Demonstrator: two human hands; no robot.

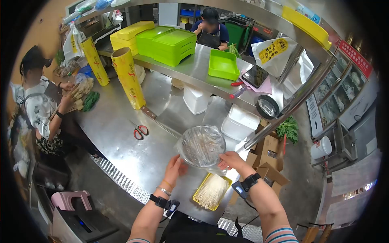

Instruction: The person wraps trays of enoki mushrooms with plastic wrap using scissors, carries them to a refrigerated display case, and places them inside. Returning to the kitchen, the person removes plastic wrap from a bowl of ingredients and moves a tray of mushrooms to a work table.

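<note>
A round bowl covered with clear plastic wrap (202, 146) stands on the steel table in front of me; its contents are blurred by the wrinkled film. My left hand (175, 169) is at the bowl's near left edge, fingers curled at the loose film. On the near right edge, my right hand (232, 160) has its fingers closed on the film by the rim. Just below the bowl, a yellow tray (195, 199) holds a bunch of enoki mushrooms (212, 190). Red-and-black scissors (140, 132) and a wooden-handled knife (149, 112) lie farther off.
Two yellow film rolls (129, 79) stand upright on the steel table (109, 121). White containers (240, 122) sit under a shelf bearing green boxes (172, 44), a green tray (223, 67) and a tablet (255, 76). One co-worker (42, 97) stands left; another (210, 30) is behind the shelf.
</note>
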